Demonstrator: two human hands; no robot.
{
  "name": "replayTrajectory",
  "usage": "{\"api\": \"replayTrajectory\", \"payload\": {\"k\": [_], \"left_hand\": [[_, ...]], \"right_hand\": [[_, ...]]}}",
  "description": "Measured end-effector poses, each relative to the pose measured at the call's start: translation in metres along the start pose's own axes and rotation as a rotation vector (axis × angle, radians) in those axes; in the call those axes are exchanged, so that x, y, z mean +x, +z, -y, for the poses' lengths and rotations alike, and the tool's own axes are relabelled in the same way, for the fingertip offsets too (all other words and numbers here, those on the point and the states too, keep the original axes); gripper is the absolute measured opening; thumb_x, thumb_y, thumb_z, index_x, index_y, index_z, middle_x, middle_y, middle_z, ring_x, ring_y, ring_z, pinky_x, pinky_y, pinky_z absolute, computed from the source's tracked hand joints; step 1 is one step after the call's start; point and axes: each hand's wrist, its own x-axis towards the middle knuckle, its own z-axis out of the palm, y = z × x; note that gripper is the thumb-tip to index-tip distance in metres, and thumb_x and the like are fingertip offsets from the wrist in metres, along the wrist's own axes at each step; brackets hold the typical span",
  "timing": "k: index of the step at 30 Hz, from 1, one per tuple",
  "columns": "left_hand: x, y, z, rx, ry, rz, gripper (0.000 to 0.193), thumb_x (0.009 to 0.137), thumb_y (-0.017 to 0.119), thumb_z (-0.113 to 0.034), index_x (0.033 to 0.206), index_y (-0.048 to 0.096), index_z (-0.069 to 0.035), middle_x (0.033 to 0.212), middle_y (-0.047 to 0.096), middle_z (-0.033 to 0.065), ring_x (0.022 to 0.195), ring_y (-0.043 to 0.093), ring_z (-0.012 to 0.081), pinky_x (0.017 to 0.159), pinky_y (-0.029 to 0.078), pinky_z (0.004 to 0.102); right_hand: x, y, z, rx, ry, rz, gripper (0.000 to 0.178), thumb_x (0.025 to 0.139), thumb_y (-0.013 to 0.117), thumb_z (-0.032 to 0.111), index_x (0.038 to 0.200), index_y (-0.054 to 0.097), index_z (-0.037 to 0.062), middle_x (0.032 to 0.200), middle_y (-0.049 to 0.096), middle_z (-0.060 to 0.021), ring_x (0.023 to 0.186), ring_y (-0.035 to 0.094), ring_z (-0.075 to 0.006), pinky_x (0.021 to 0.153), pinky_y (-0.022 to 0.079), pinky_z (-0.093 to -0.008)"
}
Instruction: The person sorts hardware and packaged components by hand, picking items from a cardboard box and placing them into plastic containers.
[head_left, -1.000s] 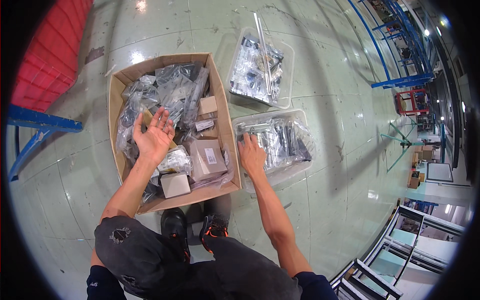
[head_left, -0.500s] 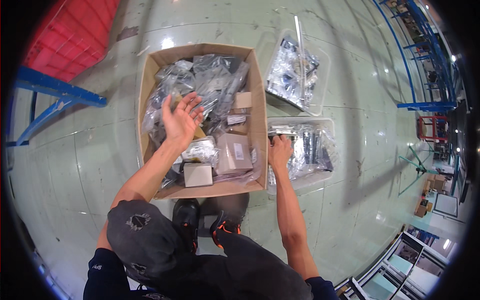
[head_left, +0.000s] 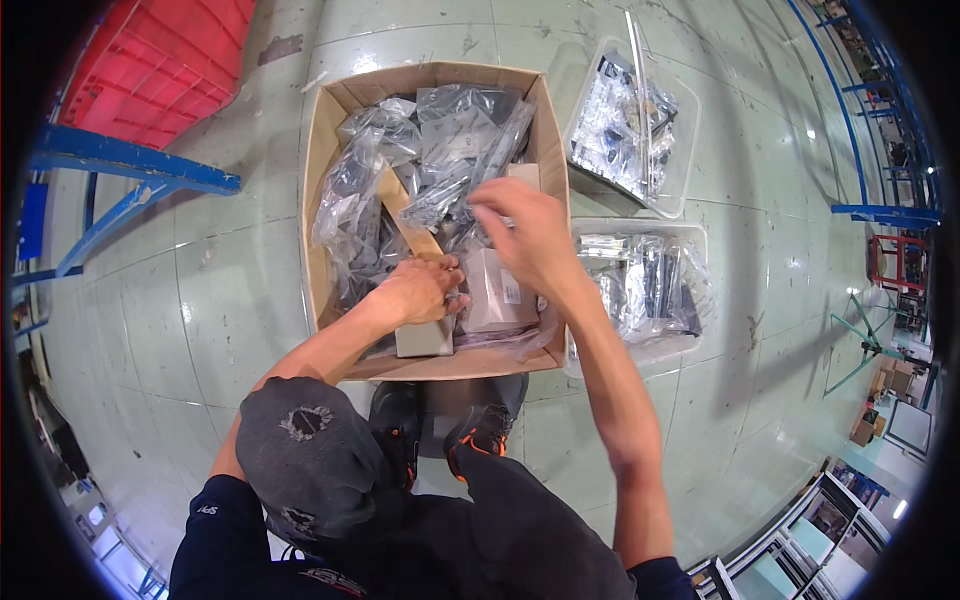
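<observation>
An open cardboard box (head_left: 312, 160) on the floor holds clear bags of grey parts (head_left: 460, 135), a long brown cardboard strip (head_left: 397, 205) and several small cartons. My left hand (head_left: 420, 291) reaches low into the box, its fingers bent down between the strip's lower end and a brown carton (head_left: 492, 290). What lies under these fingers is hidden. A pale carton (head_left: 425, 341) sits just below that hand. Over the right part of the box is my right hand (head_left: 530, 222), slightly blurred, thumb and fingers apart beside the bags, with nothing visible in them.
To the right of the box stand two clear plastic bins: a near one (head_left: 690, 345) with bagged metal parts, and a far one (head_left: 688, 110) with shiny parts and a long thin bar. Blue metal framing (head_left: 150, 165) and a red plastic crate (head_left: 165, 75) are at left.
My right hand has left the near plastic bin and come across over the cardboard box. My left hand has lowered, turned palm down and bent its fingers among the cartons.
</observation>
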Motion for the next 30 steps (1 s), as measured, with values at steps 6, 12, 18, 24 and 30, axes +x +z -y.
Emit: {"api": "replayTrajectory", "payload": {"k": [6,12,18,24,30], "left_hand": [[-0.013,-0.009,-0.016,0.063,0.041,0.046,0.043,0.091,0.052,-0.043,0.111,0.064,-0.007,0.129,0.053,0.0155,0.102,0.060,0.0366,0.088,0.048,0.0455],[-0.033,-0.022,0.001,-0.075,0.058,-0.074,0.049,0.087,0.055,-0.051,0.098,0.068,-0.005,0.090,0.064,0.0211,0.086,0.063,0.0385,0.078,0.049,0.0478],[-0.029,-0.031,-0.002,-0.137,0.040,0.013,0.051,0.087,0.054,-0.054,0.102,0.069,-0.007,0.072,0.063,0.0228,0.077,0.062,0.0414,0.076,0.049,0.0497],[-0.024,-0.020,0.000,-0.108,-0.011,0.009,0.051,0.087,0.054,-0.052,0.106,0.068,-0.006,0.075,0.063,0.0232,0.080,0.062,0.0427,0.076,0.049,0.0502],[-0.023,-0.021,-0.002,-0.129,0.012,-0.015,0.048,0.088,0.054,-0.048,0.105,0.065,-0.004,0.079,0.064,0.0230,0.084,0.062,0.0427,0.078,0.048,0.0505]], "right_hand": [[0.002,0.062,-0.085,-0.548,-0.022,0.778,0.019,0.082,0.062,0.011,0.098,0.066,0.0017,0.101,0.065,-0.0175,0.095,0.063,-0.0355,0.085,0.050,-0.0448],[-0.008,0.034,-0.083,-0.718,0.223,0.679,0.028,0.079,0.068,0.020,0.099,0.061,0.0013,0.103,0.062,-0.0181,0.096,0.063,-0.0352,0.083,0.051,-0.0436],[-0.017,0.043,-0.083,-0.931,0.097,0.674,0.016,0.084,0.054,0.016,0.094,0.063,0.0071,0.094,0.066,-0.0119,0.085,0.066,-0.0272,0.070,0.054,-0.0398],[-0.018,0.037,-0.078,-0.804,0.249,0.500,0.017,0.080,0.057,0.015,0.096,0.062,0.0097,0.092,0.066,-0.0121,0.086,0.066,-0.0300,0.069,0.052,-0.0430],[-0.008,0.034,-0.070,-0.762,0.379,0.523,0.026,0.078,0.065,0.021,0.100,0.062,0.0086,0.097,0.065,-0.0158,0.092,0.064,-0.0335,0.077,0.051,-0.0460]]}}
